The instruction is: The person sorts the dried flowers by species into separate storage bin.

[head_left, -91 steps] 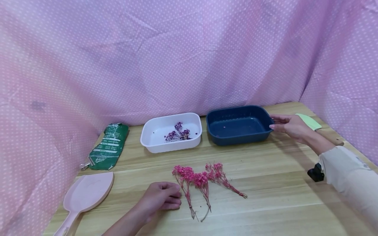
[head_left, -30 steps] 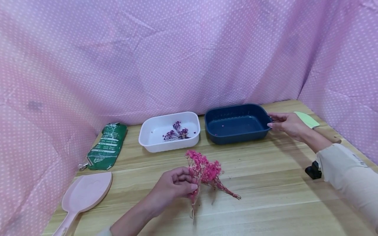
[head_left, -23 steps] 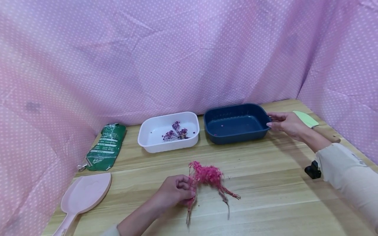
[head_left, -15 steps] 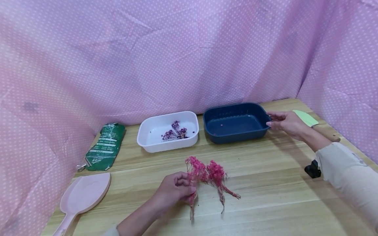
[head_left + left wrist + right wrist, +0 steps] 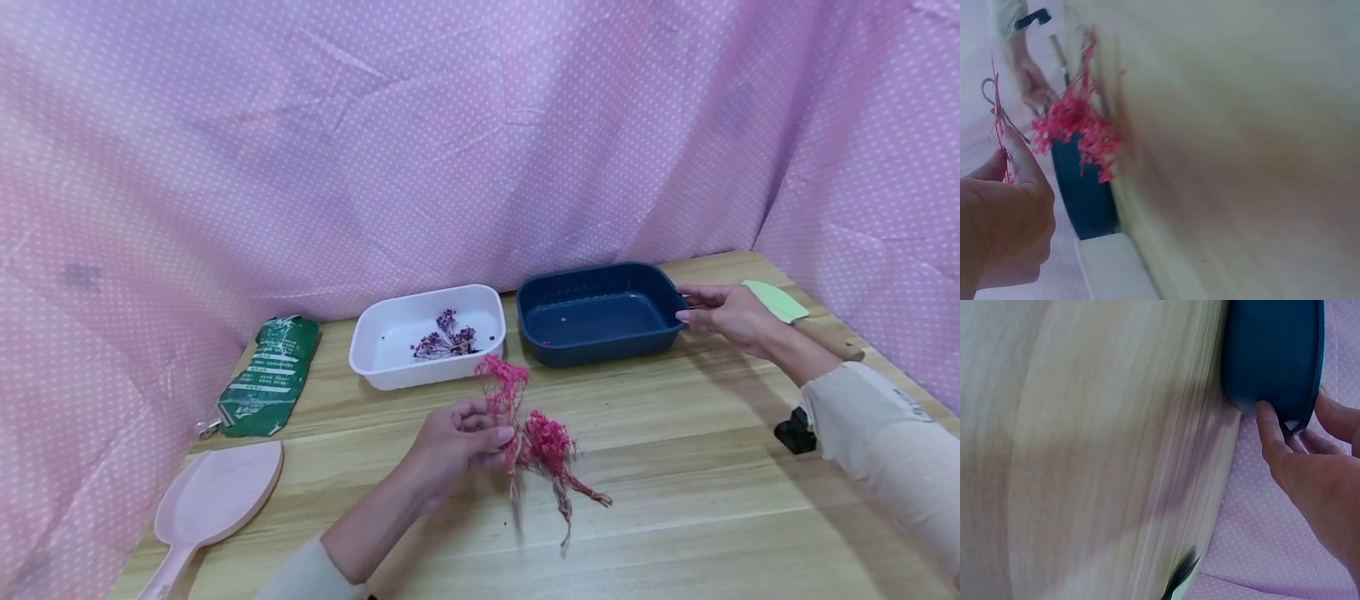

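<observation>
My left hand pinches a bunch of pink dried flowers between thumb and fingers, raised over the wooden table. In the left wrist view, its stem has a twine tie. More pink dried flowers lie just right of it, their tied stems overlapping; how many bunches is hard to tell. My right hand holds the right end of a dark blue tray, thumb and fingers about its rim in the right wrist view. A white tray with dried purple flowers stands beside it.
A green packet with a clip and a pink dustpan-shaped board lie at the left. Beyond my right hand is a light green spatula. Polka-dot cloth hangs behind the table.
My left hand took hold of one pink bunch and lifted it from the table, over the last half second farther up and slightly right. My right hand has stayed at the blue tray.
</observation>
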The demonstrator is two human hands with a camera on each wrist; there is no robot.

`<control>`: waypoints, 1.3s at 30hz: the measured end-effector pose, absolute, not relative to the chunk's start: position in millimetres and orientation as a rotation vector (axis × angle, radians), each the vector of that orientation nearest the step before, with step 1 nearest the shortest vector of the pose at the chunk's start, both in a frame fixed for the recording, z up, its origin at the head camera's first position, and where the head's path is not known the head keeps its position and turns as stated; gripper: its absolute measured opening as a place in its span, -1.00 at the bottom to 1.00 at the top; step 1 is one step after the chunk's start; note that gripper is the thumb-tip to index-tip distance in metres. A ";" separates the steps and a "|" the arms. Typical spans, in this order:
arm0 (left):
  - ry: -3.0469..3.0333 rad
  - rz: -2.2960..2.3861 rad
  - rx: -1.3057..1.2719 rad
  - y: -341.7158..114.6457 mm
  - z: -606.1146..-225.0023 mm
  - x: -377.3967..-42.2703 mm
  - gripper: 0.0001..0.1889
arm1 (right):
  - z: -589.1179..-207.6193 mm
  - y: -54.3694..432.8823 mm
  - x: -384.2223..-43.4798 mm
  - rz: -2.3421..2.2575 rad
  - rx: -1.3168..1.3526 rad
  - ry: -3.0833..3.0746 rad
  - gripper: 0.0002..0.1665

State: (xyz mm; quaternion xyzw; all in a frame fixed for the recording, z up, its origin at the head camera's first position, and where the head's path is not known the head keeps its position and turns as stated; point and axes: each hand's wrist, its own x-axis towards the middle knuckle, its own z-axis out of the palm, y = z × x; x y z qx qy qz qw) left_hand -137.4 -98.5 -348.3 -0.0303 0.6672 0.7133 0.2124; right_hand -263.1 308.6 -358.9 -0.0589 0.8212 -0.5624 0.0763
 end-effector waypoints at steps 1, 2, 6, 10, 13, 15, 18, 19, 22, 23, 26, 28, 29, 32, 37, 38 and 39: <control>1.847 1.991 -0.079 -96.8 -346.7 -141.4 -0.60 | -359.0 308.6 -263.0 -1.686 -0.178 2.464 -0.26; 1.839 2.002 -0.070 -95.2 -345.0 -145.2 -0.61 | -359.0 308.7 -263.0 -1.685 -0.179 2.468 -0.25; 1.819 2.037 -0.035 -89.7 -339.8 -160.9 -0.66 | -359.5 308.5 -263.0 -1.686 -0.176 2.471 -0.23; 1.807 2.069 -0.040 -85.5 -337.1 -176.9 -0.70 | -359.1 308.7 -262.4 -1.685 -0.184 2.461 -0.21; 1.794 2.091 -0.077 -82.3 -336.3 -187.9 -0.68 | -358.8 308.6 -262.3 -1.681 -0.187 2.458 -0.22; 1.787 2.103 -0.097 -79.4 -336.0 -194.4 -0.66 | -358.9 308.6 -262.4 -1.688 -0.183 2.448 -0.22; 1.770 2.116 -0.127 -74.1 -335.9 -203.2 -0.65 | -359.3 308.6 -262.6 -1.709 -0.178 2.427 -0.21; 1.768 2.115 -0.141 -72.3 -336.1 -205.8 -0.65 | -359.4 308.7 -262.6 -1.715 -0.178 2.419 -0.22; 1.744 2.117 -0.193 -66.5 -336.2 -212.9 -0.65 | -358.9 308.9 -262.3 -1.734 -0.180 2.406 -0.21; 1.731 2.122 -0.214 -64.4 -336.2 -215.1 -0.65 | -358.6 309.1 -262.3 -1.739 -0.182 2.405 -0.21; 1.702 2.144 -0.252 -57.6 -336.7 -221.3 -0.67 | -358.4 309.6 -262.5 -1.747 -0.187 2.413 -0.23; 1.696 2.158 -0.271 -52.7 -336.6 -225.1 -0.70 | -358.6 309.8 -262.8 -1.745 -0.186 2.420 -0.26; 1.696 2.164 -0.275 -50.3 -336.4 -227.1 -0.71 | -358.7 309.8 -262.9 -1.749 -0.186 2.416 -0.26; 1.704 2.173 -0.299 -42.9 -334.3 -233.5 -0.75 | -359.3 309.6 -263.0 -1.748 -0.184 2.414 -0.26; 1.687 2.211 -0.334 -30.2 -330.4 -246.0 -0.74 | -360.1 310.0 -263.9 -1.732 -0.180 2.422 -0.25; 1.685 2.218 -0.344 -28.0 -329.9 -248.3 -0.73 | -360.0 310.1 -264.2 -1.724 -0.183 2.426 -0.24; 1.689 2.222 -0.352 -25.8 -329.2 -250.2 -0.71 | -359.8 310.0 -264.4 -1.719 -0.186 2.430 -0.24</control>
